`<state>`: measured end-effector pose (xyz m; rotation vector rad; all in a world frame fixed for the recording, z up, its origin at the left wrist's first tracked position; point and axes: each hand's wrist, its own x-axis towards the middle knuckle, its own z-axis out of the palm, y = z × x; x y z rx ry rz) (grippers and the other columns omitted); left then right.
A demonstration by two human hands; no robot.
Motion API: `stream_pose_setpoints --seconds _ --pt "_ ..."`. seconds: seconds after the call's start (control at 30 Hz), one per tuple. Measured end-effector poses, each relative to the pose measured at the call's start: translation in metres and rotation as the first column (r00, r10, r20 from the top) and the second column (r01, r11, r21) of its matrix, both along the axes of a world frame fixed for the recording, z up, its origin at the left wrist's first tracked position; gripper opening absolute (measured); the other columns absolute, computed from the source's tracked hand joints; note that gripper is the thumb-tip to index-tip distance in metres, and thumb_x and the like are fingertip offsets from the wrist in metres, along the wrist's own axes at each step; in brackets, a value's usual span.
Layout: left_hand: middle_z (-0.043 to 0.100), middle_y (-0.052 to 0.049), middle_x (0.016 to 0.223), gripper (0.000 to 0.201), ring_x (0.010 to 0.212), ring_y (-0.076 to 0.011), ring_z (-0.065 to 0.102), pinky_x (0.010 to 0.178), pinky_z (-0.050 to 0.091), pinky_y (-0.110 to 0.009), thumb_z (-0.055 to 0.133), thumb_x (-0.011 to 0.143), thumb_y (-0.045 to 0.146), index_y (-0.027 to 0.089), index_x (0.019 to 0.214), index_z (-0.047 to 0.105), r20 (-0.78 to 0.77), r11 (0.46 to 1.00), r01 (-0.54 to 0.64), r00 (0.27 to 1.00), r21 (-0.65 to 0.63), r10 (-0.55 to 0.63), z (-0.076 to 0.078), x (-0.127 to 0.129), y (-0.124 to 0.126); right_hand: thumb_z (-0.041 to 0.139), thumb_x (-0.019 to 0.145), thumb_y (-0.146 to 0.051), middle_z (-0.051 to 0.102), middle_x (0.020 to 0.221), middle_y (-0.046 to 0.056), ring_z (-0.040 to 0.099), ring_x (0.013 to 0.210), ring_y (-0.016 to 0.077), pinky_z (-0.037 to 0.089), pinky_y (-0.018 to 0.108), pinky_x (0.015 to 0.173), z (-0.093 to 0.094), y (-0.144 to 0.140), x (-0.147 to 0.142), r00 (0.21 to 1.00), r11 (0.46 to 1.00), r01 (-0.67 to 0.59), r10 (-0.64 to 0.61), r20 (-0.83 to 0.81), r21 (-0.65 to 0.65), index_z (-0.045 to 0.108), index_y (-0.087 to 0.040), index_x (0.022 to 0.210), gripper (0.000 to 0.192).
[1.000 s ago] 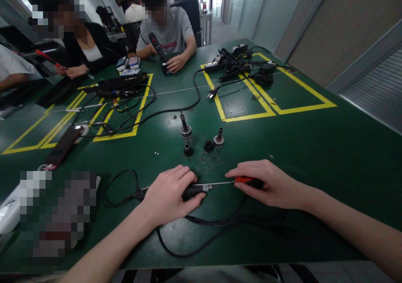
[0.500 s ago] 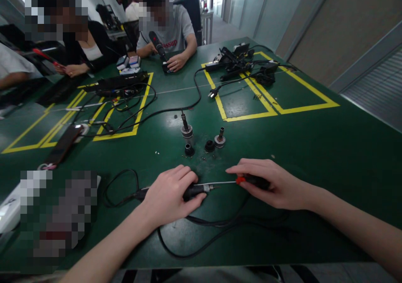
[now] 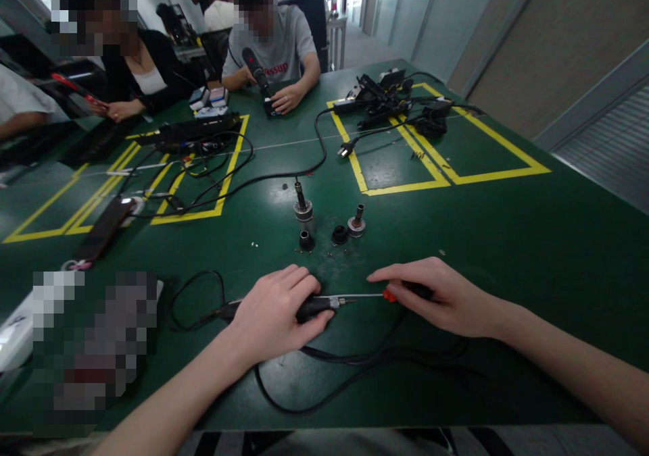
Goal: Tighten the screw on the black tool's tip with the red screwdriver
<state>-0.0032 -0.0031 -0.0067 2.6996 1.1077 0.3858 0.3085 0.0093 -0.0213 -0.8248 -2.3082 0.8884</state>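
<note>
Low in the frame, the black tool (image 3: 311,305) is best pinned flat by the clenched left hand (image 3: 271,314) while the screwdriver (image 3: 390,296), grasped by the right hand (image 3: 446,297), is kept in line with its tip.

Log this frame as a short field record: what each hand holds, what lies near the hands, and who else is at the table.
left hand: left hand presses a black corded tool with a metal tip flat on the green table
right hand: right hand grips a red-and-black-handled screwdriver, its shaft pointed into the tool's tip
nearby parts: three small round metal and black fittings stand just beyond the hands
cable: black cord loops under the hands
others: two seated people at the far side
</note>
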Motion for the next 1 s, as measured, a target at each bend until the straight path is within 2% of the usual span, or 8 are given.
stream_pose_setpoints --seconds 0.13,0.27,0.4,0.57,0.87,1.0 --pt "0.068 -0.001 0.089 0.019 0.080 -0.0201 0.065 0.066 0.047 -0.032 0.075 0.098 0.034 0.021 0.095 0.061 0.007 1.000 0.004 1.000 0.009 -0.004 -0.0011 -0.0004 0.0005 0.060 0.109 -0.021 0.080 0.084 0.003 0.074 0.070 0.0149 0.054 0.024 0.064 -0.0003 -0.0006 0.0010 1.000 1.000 0.008 -0.007 -0.025 0.012 0.074 -0.017 0.131 0.026" --pt "0.068 -0.001 0.088 0.020 0.079 -0.0202 0.064 0.066 0.047 -0.033 0.074 0.098 0.035 0.021 0.096 0.061 0.013 1.000 0.009 1.000 0.015 -0.009 -0.0023 -0.0011 0.0013 0.066 0.105 -0.022 0.078 0.090 0.004 0.070 0.072 0.0148 0.054 0.024 0.066 0.0032 -0.0015 -0.0008 0.999 0.999 0.020 -0.020 -0.029 0.025 0.074 -0.017 0.128 0.025" --pt "0.068 -0.001 0.089 0.019 0.078 -0.0201 0.064 0.065 0.047 -0.033 0.074 0.099 0.035 0.021 0.096 0.061 0.020 1.000 0.010 1.000 0.023 -0.011 -0.0025 -0.0009 0.0014 0.062 0.108 -0.025 0.077 0.090 0.005 0.069 0.071 0.0154 0.053 0.025 0.065 0.0044 -0.0018 -0.0036 1.000 1.000 0.008 -0.008 -0.003 0.027 0.075 -0.017 0.125 0.023" --pt "0.067 -0.001 0.088 0.020 0.078 -0.0202 0.064 0.065 0.047 -0.033 0.075 0.098 0.034 0.020 0.095 0.061 0.027 1.000 0.013 1.000 0.023 -0.013 -0.0033 -0.0008 0.0011 0.051 0.113 -0.023 0.081 0.085 0.004 0.074 0.070 0.0161 0.052 0.026 0.065 0.0023 -0.0016 -0.0023 0.997 1.000 -0.008 0.008 0.072 -0.007 0.075 -0.019 0.131 0.031" --pt "0.068 -0.001 0.090 0.019 0.080 -0.0199 0.065 0.066 0.047 -0.032 0.074 0.099 0.035 0.021 0.096 0.060 0.016 1.000 0.005 1.000 0.013 -0.006 -0.0019 -0.0012 0.0005 0.064 0.106 -0.023 0.074 0.087 0.003 0.067 0.071 0.0157 0.049 0.026 0.063 0.0049 -0.0029 -0.0023 0.999 0.998 -0.028 0.026 0.029 0.050 0.072 -0.019 0.132 0.028" --pt "0.068 -0.001 0.089 0.019 0.079 -0.0197 0.064 0.066 0.047 -0.032 0.073 0.099 0.034 0.021 0.095 0.060 0.028 1.000 0.010 1.000 0.016 -0.011 -0.0025 -0.0017 0.0007 0.058 0.110 -0.026 0.076 0.085 0.003 0.068 0.067 0.0155 0.049 0.026 0.062 0.0055 -0.0039 -0.0034 0.998 1.000 -0.006 0.005 0.059 0.023 0.073 -0.019 0.133 0.028"
